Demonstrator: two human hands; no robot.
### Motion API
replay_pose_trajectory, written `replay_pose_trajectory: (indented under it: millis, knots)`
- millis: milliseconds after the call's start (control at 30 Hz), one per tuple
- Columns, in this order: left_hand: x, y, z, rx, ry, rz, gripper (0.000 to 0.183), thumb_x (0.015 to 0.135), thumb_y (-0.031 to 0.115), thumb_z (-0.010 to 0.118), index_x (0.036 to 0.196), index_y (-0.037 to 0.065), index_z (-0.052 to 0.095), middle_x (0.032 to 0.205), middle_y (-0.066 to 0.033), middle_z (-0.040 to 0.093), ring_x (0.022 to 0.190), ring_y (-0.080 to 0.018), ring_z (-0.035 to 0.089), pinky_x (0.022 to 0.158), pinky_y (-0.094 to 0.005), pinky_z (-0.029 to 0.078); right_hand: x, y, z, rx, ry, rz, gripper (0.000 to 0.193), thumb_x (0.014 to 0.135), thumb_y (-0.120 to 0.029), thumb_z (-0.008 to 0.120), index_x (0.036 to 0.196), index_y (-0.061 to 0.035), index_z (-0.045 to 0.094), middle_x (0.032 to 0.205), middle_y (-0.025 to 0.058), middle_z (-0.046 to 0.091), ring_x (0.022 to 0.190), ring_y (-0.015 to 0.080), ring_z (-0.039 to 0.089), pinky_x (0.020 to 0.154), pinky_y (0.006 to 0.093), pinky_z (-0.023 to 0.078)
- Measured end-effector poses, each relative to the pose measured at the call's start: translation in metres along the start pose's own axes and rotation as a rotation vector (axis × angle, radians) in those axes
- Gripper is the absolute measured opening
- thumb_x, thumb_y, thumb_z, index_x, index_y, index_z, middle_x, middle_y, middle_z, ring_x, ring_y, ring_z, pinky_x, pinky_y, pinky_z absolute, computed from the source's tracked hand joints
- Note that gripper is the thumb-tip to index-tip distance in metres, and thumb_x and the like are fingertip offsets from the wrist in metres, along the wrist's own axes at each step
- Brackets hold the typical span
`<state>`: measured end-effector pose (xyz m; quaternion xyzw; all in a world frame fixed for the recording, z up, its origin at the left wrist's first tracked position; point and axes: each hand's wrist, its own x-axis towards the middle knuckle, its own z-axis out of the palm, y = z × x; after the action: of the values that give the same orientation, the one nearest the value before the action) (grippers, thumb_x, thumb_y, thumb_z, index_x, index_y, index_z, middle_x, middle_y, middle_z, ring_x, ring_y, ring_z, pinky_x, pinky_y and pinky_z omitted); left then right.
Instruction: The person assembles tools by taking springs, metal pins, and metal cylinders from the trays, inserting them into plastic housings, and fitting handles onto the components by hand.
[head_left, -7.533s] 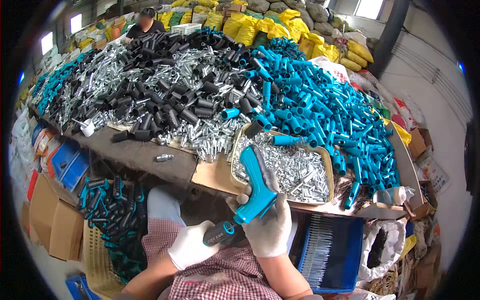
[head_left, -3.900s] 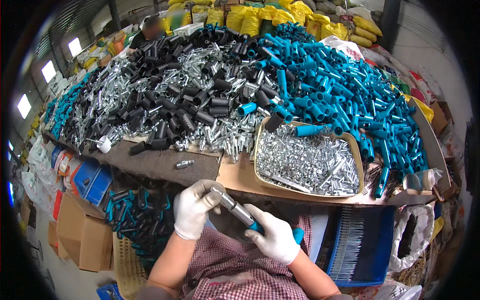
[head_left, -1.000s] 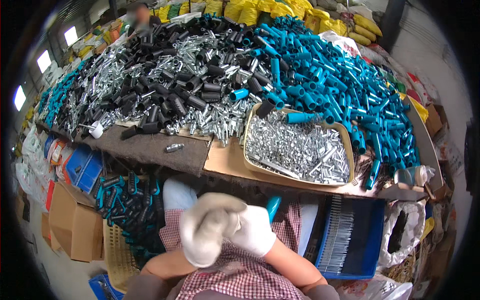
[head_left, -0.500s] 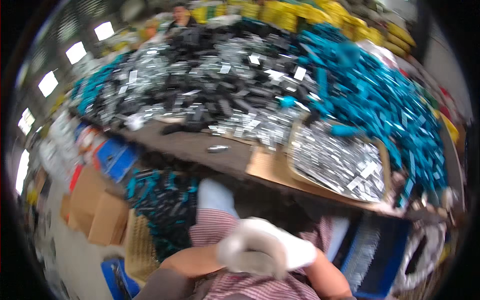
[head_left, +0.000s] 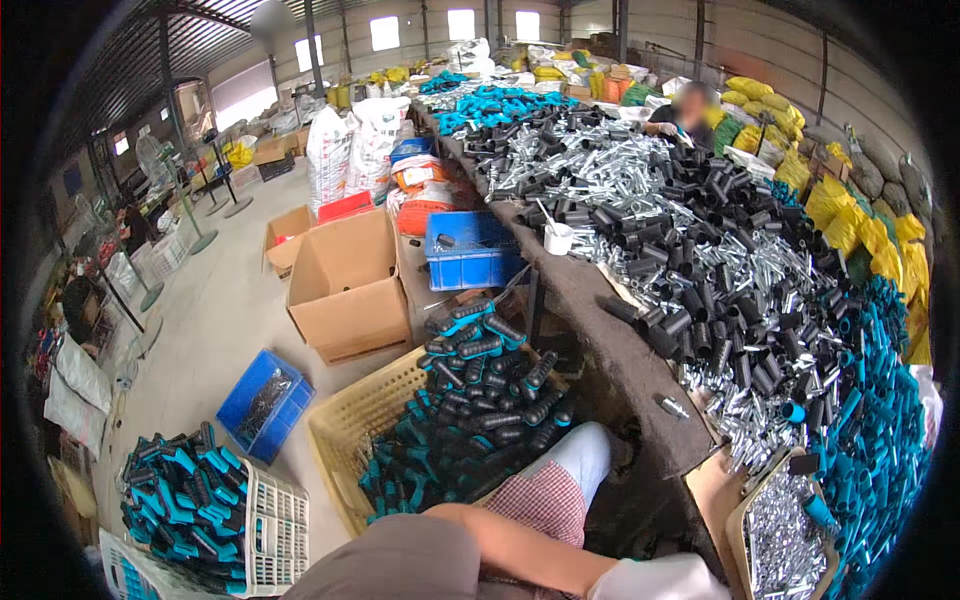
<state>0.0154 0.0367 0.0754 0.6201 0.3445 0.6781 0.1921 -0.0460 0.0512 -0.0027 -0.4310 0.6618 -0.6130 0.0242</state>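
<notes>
My left hand, in a white glove, shows at the lower edge right of centre. Its forearm crosses my lap over a red-checked cloth. The lower edge cuts off the fingers, so what they hold, if anything, is hidden. My right hand is out of the picture. Nearest to the gloved hand is the workbench, where a beige tray holds small shiny metal parts. A single metal piece lies apart on the bench. Left of my knee, a yellowish crate is heaped with black-and-teal ribbed handles.
Black tubes, metal rods and teal parts pile along the bench. A white cup stands by its edge. Leftward are cardboard boxes, blue bins and a white crate. Another person is behind the pile.
My view has swung left, bringing the floor, boxes and crates into sight. Both gloved hands were together over my lap; now only the left shows, at the lower right.
</notes>
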Motion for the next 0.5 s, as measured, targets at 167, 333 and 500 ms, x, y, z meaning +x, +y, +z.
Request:
replay_pose_trajectory:
  millis: [167, 333, 500]
  knots:
    - [-0.008, -0.006, -0.005, -0.073, 0.033, -0.174, 0.02, 0.092, 0.016, 0.066, 0.079, 0.001, 0.068, 0.067, -0.0097, 0.067, 0.063, -0.0169, 0.068, 0.054, -0.0307, 0.051, -0.008, 0.004, -0.009, 0.043, 0.078, -0.001, 0.026, 0.081, -0.02, 0.07, 0.103, -0.0071, 0.064, 0.082, 0.0067, 0.063, 0.077, 0.0249, 0.063, 0.072, 0.0368, 0.051]
    - [-0.01, -0.04, -0.006, -0.392, -0.518, -0.258, 0.02, 0.091, 0.017, 0.065, 0.079, 0.002, 0.067, 0.068, -0.0103, 0.066, 0.063, -0.021, 0.067, 0.056, -0.0332, 0.051, -0.016, 0.006, -0.013, 0.1, 0.147, -0.002, 0.025, 0.082, -0.02, 0.07, 0.102, -0.0073, 0.063, 0.083, 0.0063, 0.062, 0.079, 0.024, 0.062, 0.074, 0.037, 0.05]
    - [-0.006, -0.026, -0.002, -0.027, 0.086, -0.217, 0.015, 0.091, 0.012, 0.062, 0.082, 0.001, 0.068, 0.068, -0.0106, 0.066, 0.064, -0.0215, 0.067, 0.056, -0.033, 0.051, -0.024, 0.011, -0.021, 0.145, 0.242, -0.001, 0.023, 0.083, -0.021, 0.07, 0.101, -0.0076, 0.063, 0.084, 0.0059, 0.061, 0.081, 0.0232, 0.061, 0.075, 0.0372, 0.05]
